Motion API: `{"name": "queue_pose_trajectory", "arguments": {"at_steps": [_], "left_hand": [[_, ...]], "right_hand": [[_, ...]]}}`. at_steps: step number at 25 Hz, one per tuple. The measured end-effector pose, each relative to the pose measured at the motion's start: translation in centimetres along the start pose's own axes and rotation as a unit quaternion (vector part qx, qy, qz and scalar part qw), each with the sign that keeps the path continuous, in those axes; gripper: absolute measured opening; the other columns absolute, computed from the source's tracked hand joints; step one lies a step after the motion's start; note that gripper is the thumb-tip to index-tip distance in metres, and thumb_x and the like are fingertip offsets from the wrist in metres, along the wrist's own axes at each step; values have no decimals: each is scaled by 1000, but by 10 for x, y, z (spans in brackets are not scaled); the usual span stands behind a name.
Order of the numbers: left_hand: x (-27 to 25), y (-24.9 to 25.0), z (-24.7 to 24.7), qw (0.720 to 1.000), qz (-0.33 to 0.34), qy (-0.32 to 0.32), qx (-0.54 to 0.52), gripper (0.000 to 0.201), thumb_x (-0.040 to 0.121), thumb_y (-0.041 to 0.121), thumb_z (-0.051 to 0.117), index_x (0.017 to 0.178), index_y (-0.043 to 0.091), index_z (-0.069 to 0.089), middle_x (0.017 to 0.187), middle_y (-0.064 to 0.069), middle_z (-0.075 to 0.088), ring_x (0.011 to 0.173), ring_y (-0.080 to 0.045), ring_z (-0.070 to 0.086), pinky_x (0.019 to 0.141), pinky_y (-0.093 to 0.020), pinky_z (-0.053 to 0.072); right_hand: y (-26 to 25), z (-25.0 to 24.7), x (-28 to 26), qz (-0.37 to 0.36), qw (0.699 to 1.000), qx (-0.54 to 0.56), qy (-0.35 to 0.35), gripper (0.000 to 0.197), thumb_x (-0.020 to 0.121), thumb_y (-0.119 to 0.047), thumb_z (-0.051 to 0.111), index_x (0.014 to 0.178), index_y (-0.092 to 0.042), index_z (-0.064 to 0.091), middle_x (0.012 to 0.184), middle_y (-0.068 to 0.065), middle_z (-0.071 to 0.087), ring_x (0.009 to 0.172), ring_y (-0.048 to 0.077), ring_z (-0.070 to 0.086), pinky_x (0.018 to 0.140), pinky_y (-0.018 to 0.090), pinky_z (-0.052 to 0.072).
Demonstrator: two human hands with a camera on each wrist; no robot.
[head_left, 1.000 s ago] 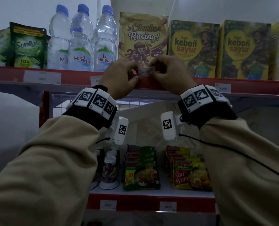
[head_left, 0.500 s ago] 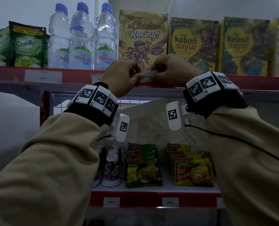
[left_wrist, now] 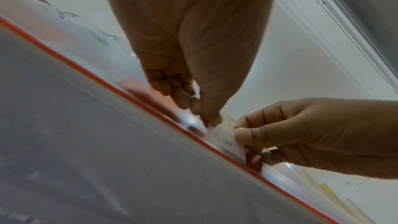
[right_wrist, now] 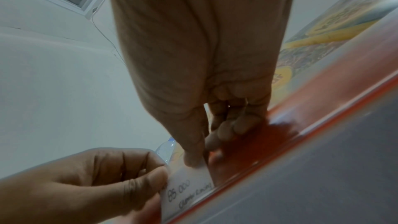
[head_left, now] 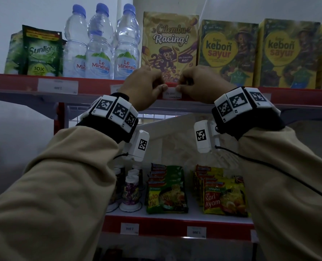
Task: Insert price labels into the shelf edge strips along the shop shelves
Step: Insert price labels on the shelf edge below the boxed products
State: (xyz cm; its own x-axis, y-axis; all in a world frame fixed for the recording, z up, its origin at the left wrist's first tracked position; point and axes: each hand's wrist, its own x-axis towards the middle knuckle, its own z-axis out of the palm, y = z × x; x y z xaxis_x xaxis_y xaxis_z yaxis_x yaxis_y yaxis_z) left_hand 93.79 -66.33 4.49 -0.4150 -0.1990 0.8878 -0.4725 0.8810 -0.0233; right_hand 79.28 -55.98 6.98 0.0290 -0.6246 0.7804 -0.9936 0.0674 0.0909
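Note:
A small white handwritten price label (head_left: pixel 172 93) lies against the red edge strip (head_left: pixel 15 82) of the top shelf, below the Cilembu Racing box (head_left: pixel 170 44). My left hand (head_left: pixel 163 87) pinches the label's left end and my right hand (head_left: pixel 180 88) pinches its right end. In the left wrist view the left thumb and fingers (left_wrist: pixel 206 118) hold the label (left_wrist: pixel 226 140) at the strip's clear lip, and its lower edge sits in the strip. In the right wrist view the right hand (right_wrist: pixel 198 161) grips the label (right_wrist: pixel 189 188), which reads 85.000.
Water bottles (head_left: pixel 100 51), a green Sunlight pouch (head_left: pixel 41 51) and kebon sayur boxes (head_left: pixel 226 53) stand on the top shelf. Another label (head_left: pixel 58 86) sits in the same strip. Noodle packs (head_left: pixel 165 191) and small bottles (head_left: pixel 131 193) fill the lower shelf, with labels (head_left: pixel 129 228) in its strip.
The label has come down from the strip's top edge onto its face, with both hands still pinching its ends. The view has tilted slightly.

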Motion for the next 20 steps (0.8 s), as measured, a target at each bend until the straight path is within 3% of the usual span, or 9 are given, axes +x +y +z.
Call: {"name": "queue_pose_trajectory", "arguments": {"at_steps": [4,10,15,20], "left_hand": [[2,0,0,999,-5,-24,23,33,95,36,52,112,10,61,114,-15,51,108,-29,48,89,-37,38],[2,1,3,999,-9,-9,32,32,95,36,53,108,9,62,112,-14,52,107,-28,47,85,-32,34],[-4,0,2,999,-11,23,-45,21,90,29,62,100,11,58,104,-9,58,98,-23,54,87,-37,46],[-6,-3,-3,999,10,31,-23,16,89,22,61,98,10,57,104,-9,55,101,-25,48,89,-35,36]], "right_hand": [[2,1,1,-7,1000,4,-4,22,92,-28,60,102,-10,67,91,0,51,87,14,45,74,25,33],[6,6,-2,-12,999,34,23,18,91,-27,61,102,-12,63,92,-1,50,88,14,43,74,24,30],[7,13,-9,-32,993,104,42,23,90,-20,61,111,-18,54,93,0,51,89,20,48,78,30,37],[0,6,-9,-50,997,-54,39,24,88,-29,59,112,-29,56,115,-4,55,114,29,38,94,43,32]]}}
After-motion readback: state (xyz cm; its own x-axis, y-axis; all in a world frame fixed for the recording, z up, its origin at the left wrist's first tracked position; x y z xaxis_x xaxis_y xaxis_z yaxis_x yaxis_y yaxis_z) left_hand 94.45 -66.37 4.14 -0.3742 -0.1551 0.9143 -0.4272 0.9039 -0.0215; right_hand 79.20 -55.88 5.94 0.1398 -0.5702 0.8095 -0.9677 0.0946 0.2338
